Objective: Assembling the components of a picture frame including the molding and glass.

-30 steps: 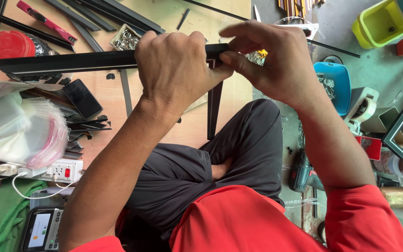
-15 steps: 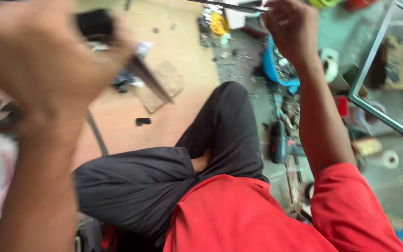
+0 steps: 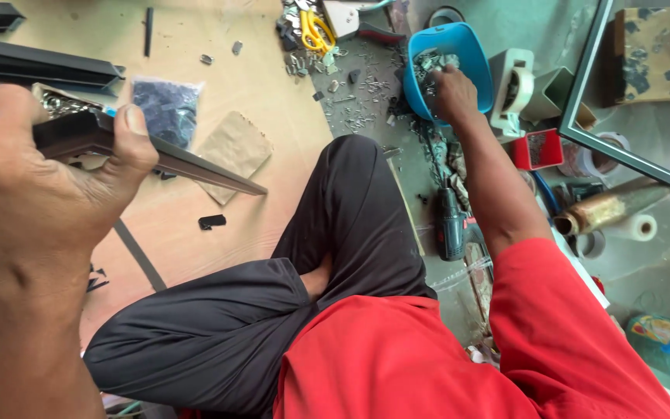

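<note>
A long dark metal profile point(image 3: 195, 167) with a mitred tip slants across the left of the view, raised above the floor point(image 3: 273, 85). The left hand point(image 3: 40, 186) is wrapped tightly around its near end, thumb pressed over the top, so the bar juts out to the right past the fist. The right hand point(image 3: 453, 93) reaches far forward into a blue plastic tub point(image 3: 471, 50) of small metal pieces; its fingers are down among the pieces, and whether they have closed on any of them cannot be told. The tub stands on the floor just beside a scatter of loose metal bits point(image 3: 358, 109), with yellow-handled scissors point(image 3: 316, 31) near its far left. A cordless drill point(image 3: 451, 225) lies under the outstretched forearm. To the left, a brown paper bag point(image 3: 234, 147) and a clear bag of dark parts point(image 3: 166, 109) lie flat, and more dark profiles point(image 3: 32, 70) rest beyond them. A small red tray point(image 3: 540, 149) and a dark-framed glass panel point(image 3: 637, 93) sit right of the tub.
</note>
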